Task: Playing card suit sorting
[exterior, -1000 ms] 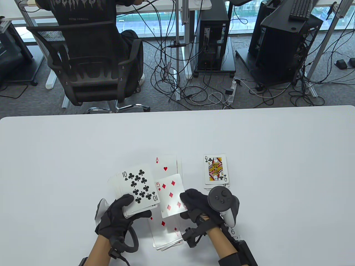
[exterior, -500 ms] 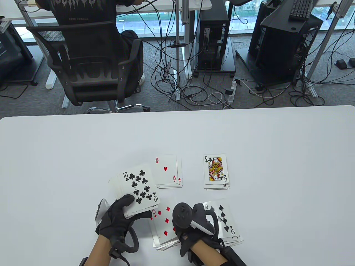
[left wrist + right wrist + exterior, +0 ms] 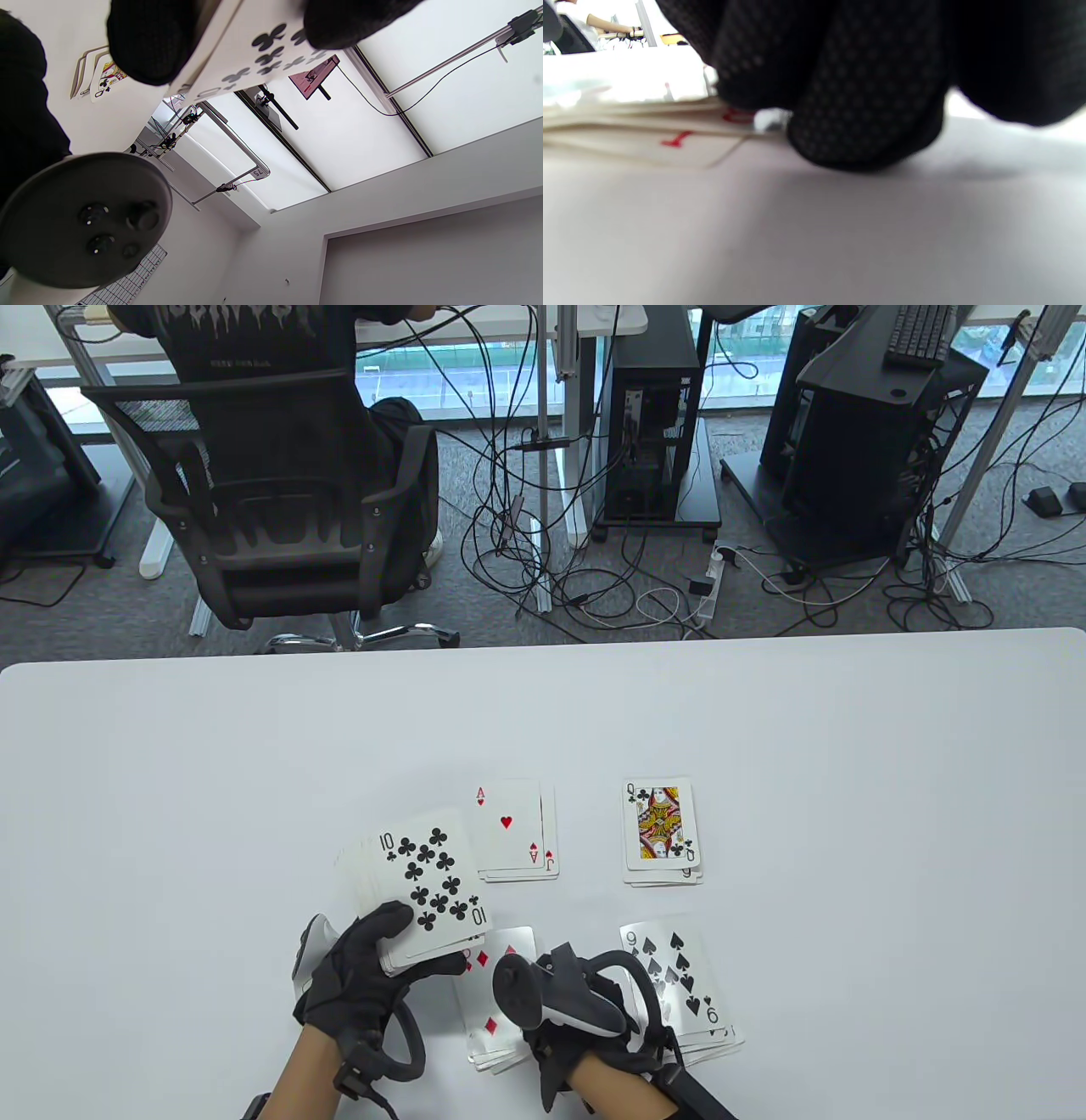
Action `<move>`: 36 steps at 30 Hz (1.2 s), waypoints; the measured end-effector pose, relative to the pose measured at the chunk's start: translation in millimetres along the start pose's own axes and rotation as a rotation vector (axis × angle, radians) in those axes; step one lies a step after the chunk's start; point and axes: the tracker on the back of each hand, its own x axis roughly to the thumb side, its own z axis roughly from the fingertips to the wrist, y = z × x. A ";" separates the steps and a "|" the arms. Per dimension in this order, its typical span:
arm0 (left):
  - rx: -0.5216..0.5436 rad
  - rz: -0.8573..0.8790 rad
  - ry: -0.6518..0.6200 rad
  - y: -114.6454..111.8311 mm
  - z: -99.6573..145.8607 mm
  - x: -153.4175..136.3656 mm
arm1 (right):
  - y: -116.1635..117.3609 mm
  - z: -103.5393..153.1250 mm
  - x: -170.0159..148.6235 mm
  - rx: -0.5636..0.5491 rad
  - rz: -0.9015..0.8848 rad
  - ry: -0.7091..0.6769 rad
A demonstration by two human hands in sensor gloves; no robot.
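A red diamond card (image 3: pixel 496 984) lies on the diamond pile (image 3: pixel 492 1044) near the table's (image 3: pixel 170 780) front edge, the right hand (image 3: pixel 564 1027) low over it; its grip cannot be told. The left hand (image 3: pixel 361 976) curls around the deck (image 3: pixel 424 882), ten of clubs on top. Squaring the card flush should keep the suits separate from the spades (image 3: pixel 679 976), hearts (image 3: pixel 513 827) and clubs (image 3: pixel 662 827).

Office chair (image 3: pixel 280 517) and computer towers (image 3: pixel 657 432) behind.
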 end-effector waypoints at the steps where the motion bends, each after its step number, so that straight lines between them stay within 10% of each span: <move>1: 0.000 -0.001 0.002 0.0 0.0 -0.2 | -3.8 0.4 -3.7 -0.023 -0.042 0.000; 13: -0.017 -0.032 0.049 -2.1 -1.3 -6.1 | -58.5 16.9 -31.1 -0.534 -0.543 -0.127; 36: -0.087 -0.084 0.122 -15.2 -7.6 -23.1 | -46.3 13.2 -27.3 -0.540 -0.645 -0.162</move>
